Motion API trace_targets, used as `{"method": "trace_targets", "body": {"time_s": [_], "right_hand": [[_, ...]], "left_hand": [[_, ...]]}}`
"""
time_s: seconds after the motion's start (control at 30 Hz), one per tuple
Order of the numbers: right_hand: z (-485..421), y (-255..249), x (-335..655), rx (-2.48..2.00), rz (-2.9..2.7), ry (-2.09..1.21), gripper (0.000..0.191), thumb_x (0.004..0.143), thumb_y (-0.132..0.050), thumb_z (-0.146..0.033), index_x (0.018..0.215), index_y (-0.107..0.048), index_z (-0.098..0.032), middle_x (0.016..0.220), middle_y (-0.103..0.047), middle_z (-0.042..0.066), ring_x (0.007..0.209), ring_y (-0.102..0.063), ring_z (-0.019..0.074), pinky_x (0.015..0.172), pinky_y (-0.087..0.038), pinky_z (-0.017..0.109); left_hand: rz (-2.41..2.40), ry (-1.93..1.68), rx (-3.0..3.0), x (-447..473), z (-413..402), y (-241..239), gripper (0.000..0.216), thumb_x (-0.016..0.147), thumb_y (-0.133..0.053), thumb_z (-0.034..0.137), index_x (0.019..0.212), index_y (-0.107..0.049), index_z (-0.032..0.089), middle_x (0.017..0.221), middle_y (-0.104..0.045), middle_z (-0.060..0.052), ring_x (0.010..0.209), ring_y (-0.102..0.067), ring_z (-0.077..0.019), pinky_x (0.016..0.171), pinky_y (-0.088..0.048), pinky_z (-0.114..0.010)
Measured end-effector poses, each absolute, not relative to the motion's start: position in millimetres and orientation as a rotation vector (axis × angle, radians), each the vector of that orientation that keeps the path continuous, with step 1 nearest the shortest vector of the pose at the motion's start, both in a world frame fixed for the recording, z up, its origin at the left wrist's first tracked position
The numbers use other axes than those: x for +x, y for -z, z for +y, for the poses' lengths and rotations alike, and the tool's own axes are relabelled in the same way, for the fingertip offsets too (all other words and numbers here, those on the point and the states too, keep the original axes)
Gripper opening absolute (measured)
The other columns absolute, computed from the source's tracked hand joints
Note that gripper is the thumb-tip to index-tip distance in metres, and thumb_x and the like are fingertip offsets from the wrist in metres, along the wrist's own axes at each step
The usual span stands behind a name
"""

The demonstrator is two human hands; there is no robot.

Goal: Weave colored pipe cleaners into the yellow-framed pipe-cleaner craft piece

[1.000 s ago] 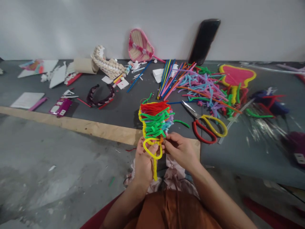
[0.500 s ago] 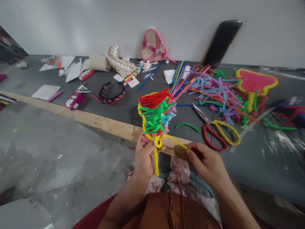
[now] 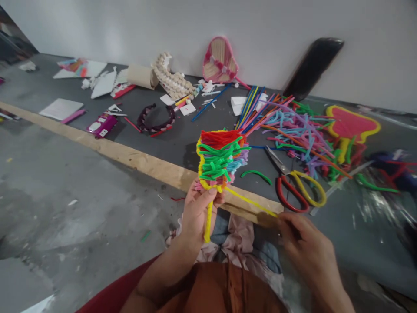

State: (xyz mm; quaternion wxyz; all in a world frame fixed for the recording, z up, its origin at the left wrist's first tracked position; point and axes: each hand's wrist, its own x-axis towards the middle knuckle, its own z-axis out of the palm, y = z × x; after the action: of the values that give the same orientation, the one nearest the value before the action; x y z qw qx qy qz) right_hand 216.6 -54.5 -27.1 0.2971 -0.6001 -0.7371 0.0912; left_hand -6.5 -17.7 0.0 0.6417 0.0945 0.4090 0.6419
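My left hand (image 3: 198, 211) is closed around the base of a colourful pipe-cleaner craft (image 3: 221, 156), its thumb pressing near the yellow stem. Rows of red, green, blue, purple and pink pipe cleaners fill the craft, and a yellow edge runs down its left side. A yellow stem (image 3: 208, 221) hangs below my left hand. From the craft's base a thin yellow pipe cleaner (image 3: 250, 201) stretches taut to the right. Its far end is pinched in my right hand (image 3: 302, 239), which is slightly blurred.
Scissors (image 3: 288, 178) with red and yellow handles lie right of the craft, beside a short green pipe cleaner (image 3: 257, 174). Behind them is a pile of pipe cleaners (image 3: 299, 126). A dark headband (image 3: 156, 121), purple packet (image 3: 101, 125) and pink fan-shaped piece (image 3: 220, 61) are farther left and back.
My right hand has pulled the yellow pipe cleaner right and slightly down. The small yellow loop at the craft's base has tightened. My left hand still grips the craft.
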Motion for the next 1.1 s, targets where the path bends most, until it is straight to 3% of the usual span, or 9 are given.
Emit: {"method": "trace_targets", "body": {"time_s": [0.07,0.17,0.23,0.3,0.43,0.57,0.8,1.0,1.1], "right_hand": [[-53,29,221,-1.649,-1.971,-0.143,0.02,0.094,-0.049,-0.032,0.084,-0.064,-0.022,0.077,-0.069,0.004,0.066,-0.065,0.0186,0.057,-0.048,0.029],[-51,25,219,-1.651,-2.061,-0.01,0.019,0.093,-0.05,-0.029,0.093,-0.067,-0.021,0.095,-0.07,0.01,0.085,-0.064,0.0256,0.075,-0.051,0.04],[-49,15,210,-1.59,-2.06,0.075,0.021,0.09,-0.052,-0.022,0.106,-0.067,-0.02,0.111,-0.066,0.014,0.103,-0.06,0.0307,0.089,-0.049,0.049],[-44,6,194,-1.455,-1.982,0.085,0.029,0.085,-0.055,-0.012,0.111,-0.064,-0.022,0.116,-0.064,0.013,0.112,-0.057,0.0305,0.095,-0.047,0.05],[-28,4,158,-1.155,-2.009,-0.202,0.02,0.087,-0.056,-0.009,0.101,-0.062,-0.021,0.099,-0.069,0.008,0.098,-0.063,0.0226,0.087,-0.053,0.039],[-17,22,139,-1.222,-2.016,-0.301,0.006,0.089,-0.055,-0.017,0.089,-0.061,-0.02,0.082,-0.07,0.006,0.08,-0.065,0.0208,0.072,-0.055,0.033],[-22,29,135,-1.38,-1.859,-0.535,0.012,0.089,-0.051,-0.016,0.086,-0.062,-0.019,0.078,-0.071,0.004,0.073,-0.069,0.0172,0.065,-0.053,0.026],[-22,31,142,-1.338,-1.838,-0.579,0.023,0.093,-0.047,-0.013,0.098,-0.068,-0.02,0.094,-0.076,0.005,0.084,-0.072,0.0159,0.072,-0.055,0.025],[-22,32,145,-1.324,-1.836,-0.609,0.027,0.094,-0.044,-0.012,0.097,-0.069,-0.019,0.091,-0.076,0.005,0.082,-0.072,0.0155,0.072,-0.055,0.025]], "left_hand": [[0.962,-1.453,0.231,-6,-17,4,0.035,0.063,-0.082,0.022,0.088,-0.059,0.017,0.074,-0.069,0.0,0.061,-0.065,-0.0102,0.058,-0.052,-0.02],[1.033,-1.41,0.285,-4,-19,10,0.039,0.062,-0.082,0.023,0.091,-0.057,0.017,0.074,-0.069,0.0,0.06,-0.065,-0.0109,0.057,-0.052,-0.021],[1.101,-1.387,0.314,-1,-21,12,0.041,0.062,-0.083,0.022,0.092,-0.056,0.018,0.076,-0.069,0.0,0.06,-0.065,-0.0115,0.057,-0.053,-0.022],[1.162,-1.354,0.336,2,-24,14,0.041,0.062,-0.082,0.022,0.093,-0.056,0.018,0.077,-0.069,0.0,0.061,-0.066,-0.0121,0.059,-0.053,-0.023],[1.151,-1.331,0.357,6,-30,17,0.04,0.065,-0.081,0.021,0.096,-0.057,0.018,0.083,-0.07,-0.001,0.068,-0.067,-0.0122,0.067,-0.055,-0.025],[1.123,-1.297,0.364,5,-34,22,0.035,0.067,-0.079,0.022,0.093,-0.056,0.017,0.076,-0.068,0.001,0.061,-0.062,-0.0097,0.059,-0.05,-0.02],[1.139,-1.291,0.378,6,-35,23,0.03,0.068,-0.077,0.02,0.09,-0.056,0.018,0.071,-0.062,0.004,0.054,-0.054,-0.0059,0.051,-0.044,-0.016],[1.197,-1.34,0.353,6,-33,19,0.035,0.064,-0.08,0.019,0.09,-0.056,0.018,0.074,-0.064,0.004,0.055,-0.056,-0.0054,0.051,-0.046,-0.015],[1.196,-1.369,0.362,8,-32,19,0.038,0.065,-0.08,0.018,0.094,-0.055,0.018,0.076,-0.065,0.004,0.057,-0.058,-0.0057,0.052,-0.047,-0.015]]}}
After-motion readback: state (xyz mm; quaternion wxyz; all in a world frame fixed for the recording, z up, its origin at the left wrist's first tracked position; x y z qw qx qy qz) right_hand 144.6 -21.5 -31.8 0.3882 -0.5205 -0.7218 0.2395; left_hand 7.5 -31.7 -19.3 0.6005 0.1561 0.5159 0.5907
